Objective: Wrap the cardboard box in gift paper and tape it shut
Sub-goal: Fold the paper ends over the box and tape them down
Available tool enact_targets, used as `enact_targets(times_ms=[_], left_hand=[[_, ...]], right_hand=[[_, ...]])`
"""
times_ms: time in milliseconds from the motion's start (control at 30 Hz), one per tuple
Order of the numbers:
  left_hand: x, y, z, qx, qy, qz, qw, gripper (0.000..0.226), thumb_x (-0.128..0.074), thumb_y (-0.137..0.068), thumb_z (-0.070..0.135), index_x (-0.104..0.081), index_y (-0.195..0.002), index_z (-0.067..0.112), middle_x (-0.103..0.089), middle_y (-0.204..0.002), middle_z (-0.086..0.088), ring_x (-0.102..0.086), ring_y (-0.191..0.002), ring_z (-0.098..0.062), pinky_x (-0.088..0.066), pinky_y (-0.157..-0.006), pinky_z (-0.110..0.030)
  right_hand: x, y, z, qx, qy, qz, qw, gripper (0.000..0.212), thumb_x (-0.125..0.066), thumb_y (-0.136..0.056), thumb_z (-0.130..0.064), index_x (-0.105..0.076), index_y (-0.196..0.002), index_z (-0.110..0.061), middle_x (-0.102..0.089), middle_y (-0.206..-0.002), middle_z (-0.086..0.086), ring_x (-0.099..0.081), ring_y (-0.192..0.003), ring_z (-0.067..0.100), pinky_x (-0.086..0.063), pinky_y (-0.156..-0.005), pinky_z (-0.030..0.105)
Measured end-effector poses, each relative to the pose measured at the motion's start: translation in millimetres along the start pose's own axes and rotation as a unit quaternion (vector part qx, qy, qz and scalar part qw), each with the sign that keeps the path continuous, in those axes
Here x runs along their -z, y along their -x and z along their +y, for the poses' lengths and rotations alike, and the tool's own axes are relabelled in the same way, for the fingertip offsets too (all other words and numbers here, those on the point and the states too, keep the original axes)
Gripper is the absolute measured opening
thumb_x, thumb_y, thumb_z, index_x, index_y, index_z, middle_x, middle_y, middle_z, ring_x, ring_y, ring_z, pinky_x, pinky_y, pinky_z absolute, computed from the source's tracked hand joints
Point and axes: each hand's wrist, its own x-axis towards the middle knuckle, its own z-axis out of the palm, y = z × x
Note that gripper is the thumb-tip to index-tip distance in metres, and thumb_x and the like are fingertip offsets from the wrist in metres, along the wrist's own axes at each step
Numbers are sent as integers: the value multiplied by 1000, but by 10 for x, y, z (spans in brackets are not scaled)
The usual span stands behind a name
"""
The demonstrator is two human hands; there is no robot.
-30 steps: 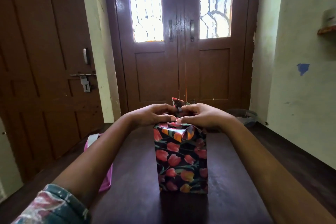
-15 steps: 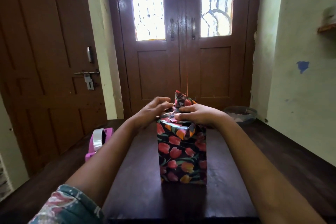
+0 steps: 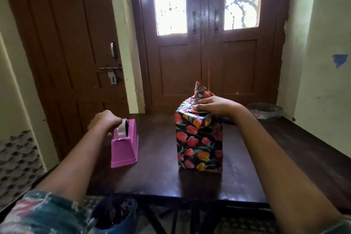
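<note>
Head view, left to right. The left hand [image 3: 106, 121] sits at the left edge of the tabletop [image 3: 157, 173], its fingers curled against the top of the tape roll [image 3: 122, 129]. The hand is blurred, so it cannot be told whether it grips the tape. The roll is mounted in a pink tape dispenser [image 3: 124, 150], which stands on the tabletop near that left edge. The cardboard box [image 3: 198, 146] stands upright near the middle of the tabletop, apart from the dispenser. Its visible sides are covered in dark gift paper [image 3: 191, 112] printed with red and orange tulips. The right hand [image 3: 214, 105] rests on top of the box, thumb at the near rim and fingers over the folded paper, clamping the folds down. One paper flap [image 3: 201, 91] stands up behind the fingers. A bowl [image 3: 266, 110] sits at the far right corner of the tabletop.
</note>
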Motion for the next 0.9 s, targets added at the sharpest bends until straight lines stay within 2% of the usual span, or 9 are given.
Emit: enact_targets(times_ms=[100, 200, 267, 367, 500, 700, 767, 833, 900], left_hand=[[28, 77, -107, 75, 105, -74, 989, 28, -56, -91, 19, -60, -112, 2, -61, -115, -17, -59, -103, -29, -51, -69, -39], [-54, 200, -112, 128, 155, -121, 972, 37, -49, -96, 21, -50, -126, -1, -53, -125, -20, -54, -114, -32, -50, -77, -40], [-126, 239, -92, 154, 205, -136, 957, 43, -49, -96, 23, -44, -132, 0, -49, -130, -20, -53, -115, -31, -50, -82, -41], [-186, 239, -69, 181, 250, -134, 942, 47, -48, -97, 27, -39, -136, 3, -47, -132, -18, -55, -113, -30, -52, -83, -42], [-205, 211, -24, 196, 268, -127, 935, 48, -42, -98, 34, -38, -137, 6, -52, -126, -18, -60, -104, -29, -54, -72, -43], [-317, 283, -20, 177, 378, -57, 907, 36, -41, -98, 32, -50, -120, 4, -57, -111, -12, -56, -98, -30, -47, -91, -55], [-353, 295, -31, 163, 426, -19, 890, 35, -46, -96, 32, -55, -118, 6, -58, -109, -11, -56, -81, -26, -50, -77, -52], [-387, 313, -20, 146, 457, 20, 877, 33, -51, -93, 34, -61, -111, 8, -58, -99, -8, -48, -61, -18, -46, -56, -40], [-450, 355, -26, 140, 478, 54, 865, 29, -56, -91, 34, -63, -101, 7, -56, -83, -5, -46, -57, -14, -43, -52, -32]], right_hand=[[-2, -9, 7, 3, -9, -4, 1000, 55, -57, -88, -42, -46, -137, -19, -48, -136, 8, -53, -109, 20, -42, -99, 34], [17, -18, 20, 16, 4, 10, 1000, 53, -57, -88, -42, -49, -135, -20, -49, -135, 7, -51, -103, 16, -41, -90, 27], [22, -15, 30, 13, -2, 8, 1000, 53, -57, -88, -42, -48, -135, -20, -47, -137, 7, -51, -106, 18, -41, -91, 28], [11, -10, 39, 12, 0, 8, 1000, 55, -56, -88, -43, -46, -137, -21, -44, -139, 8, -49, -117, 23, -39, -99, 32], [-10, -20, 40, 17, 0, 13, 1000, 55, -55, -88, -45, -46, -137, -22, -44, -139, 9, -50, -116, 23, -40, -99, 34], [-20, -26, 35, 22, -10, 14, 1000, 54, -53, -89, -43, -45, -138, -22, -44, -139, 9, -47, -103, 17, -39, -90, 30], [-19, -26, 39, 24, -14, 14, 1000, 54, -53, -90, -42, -44, -138, -22, -43, -139, 9, -47, -103, 17, -39, -91, 31], [-22, -23, 42, 23, -17, 13, 999, 53, -53, -90, -42, -44, -138, -22, -43, -139, 9, -48, -103, 17, -40, -92, 32], [-24, -22, 42, 24, -17, 13, 999, 53, -53, -90, -41, -44, -138, -22, -43, -139, 10, -48, -103, 17, -40, -92, 32]])
